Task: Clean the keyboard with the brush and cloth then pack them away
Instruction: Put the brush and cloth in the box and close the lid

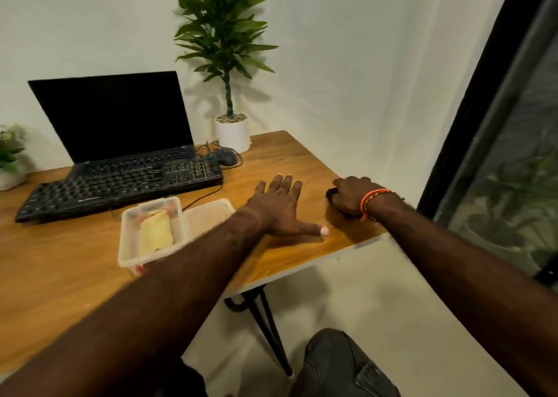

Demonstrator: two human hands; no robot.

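left hand [279, 207] lies flat on the table [60, 275], fingers spread, thumb out toward the near edge. right hand [351, 195] curled around something small and dark near the table's right edge; cannot tell what. keyboard [120, 189] lies long axis left-right before the laptop [114, 115]; lettering unreadable. yellow cloth [157, 230] sits in the open plastic box [128, 245], lid [208, 215] beside it.

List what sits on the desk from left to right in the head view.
Small plant → keyboard → clear box with yellow cloth → left hand → right hand, curled over something dark.
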